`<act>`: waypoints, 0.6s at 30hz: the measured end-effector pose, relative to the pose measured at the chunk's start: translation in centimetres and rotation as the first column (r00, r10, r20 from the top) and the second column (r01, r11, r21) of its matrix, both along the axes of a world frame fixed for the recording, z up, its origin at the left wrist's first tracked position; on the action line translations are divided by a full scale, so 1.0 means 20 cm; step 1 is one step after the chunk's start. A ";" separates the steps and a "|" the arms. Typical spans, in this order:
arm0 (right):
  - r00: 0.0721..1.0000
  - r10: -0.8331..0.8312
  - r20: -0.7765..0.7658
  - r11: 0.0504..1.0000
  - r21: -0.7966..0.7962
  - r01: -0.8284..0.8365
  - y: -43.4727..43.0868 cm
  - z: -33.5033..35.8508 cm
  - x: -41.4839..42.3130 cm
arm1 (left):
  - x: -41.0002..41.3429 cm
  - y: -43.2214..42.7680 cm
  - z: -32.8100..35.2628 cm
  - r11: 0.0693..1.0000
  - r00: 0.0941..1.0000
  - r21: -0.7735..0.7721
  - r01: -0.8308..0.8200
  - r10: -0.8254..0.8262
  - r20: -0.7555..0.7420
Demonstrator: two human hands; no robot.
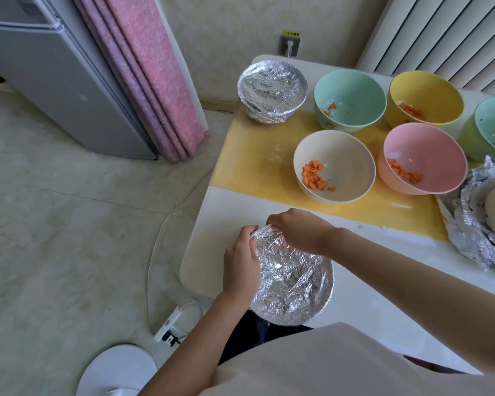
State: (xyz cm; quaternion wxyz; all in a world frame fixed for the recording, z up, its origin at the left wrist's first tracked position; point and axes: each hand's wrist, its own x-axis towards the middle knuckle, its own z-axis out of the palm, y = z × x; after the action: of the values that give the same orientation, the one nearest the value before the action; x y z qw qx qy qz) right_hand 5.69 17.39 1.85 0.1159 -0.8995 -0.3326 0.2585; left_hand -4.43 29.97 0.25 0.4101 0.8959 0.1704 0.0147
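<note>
Pale tiled floor fills the left of the scene, with a grey fridge (55, 81) and a pink pleated curtain (152, 75) at the far left and a white ribbed radiator (446, 32) at the far right. A white table (209, 238) runs along the right side, and a yellow mat (255, 155) covers its far half.

At the table's near edge, just in front of the person, stands a round foil-covered bowl (292, 284). Crinkled silver foil is drawn over its mouth and down its sides. The left hand (240, 264) lies along the bowl's left rim, its fingers curled and pinching the foil at the far-left edge. The right hand (300, 230) comes in over the far rim, its fingertips pressed together on the same bunched bit of foil, close to the left fingers.

On the mat sit a cream bowl (334, 165) and a pink bowl (423, 157), each holding diced orange carrot (315, 175). Behind them are a mint-green bowl (350, 98) and a yellow bowl (425, 95), also with a few carrot pieces. A second foil-wrapped bowl (272, 91) stands at the far-left corner of the mat, and a light green bowl (492, 127) is cut off by the right edge. Loose crumpled foil (475, 218) lies at the right, near the pink bowl. A white power strip (172, 324) rests on the floor below the table's near corner.
</note>
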 end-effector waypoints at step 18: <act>0.990 -0.131 -0.059 0.972 0.190 0.140 -0.08 -0.03 -0.05 | 0.01 -0.01 0.01 1.000 0.999 0.004 0.029 -0.029 -0.013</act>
State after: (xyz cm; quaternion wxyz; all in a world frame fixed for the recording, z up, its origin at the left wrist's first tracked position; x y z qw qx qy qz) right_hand 4.66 15.70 1.28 0.2278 -0.8984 -0.2911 0.2370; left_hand -4.33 29.81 0.52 0.4075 0.8991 0.1600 0.0034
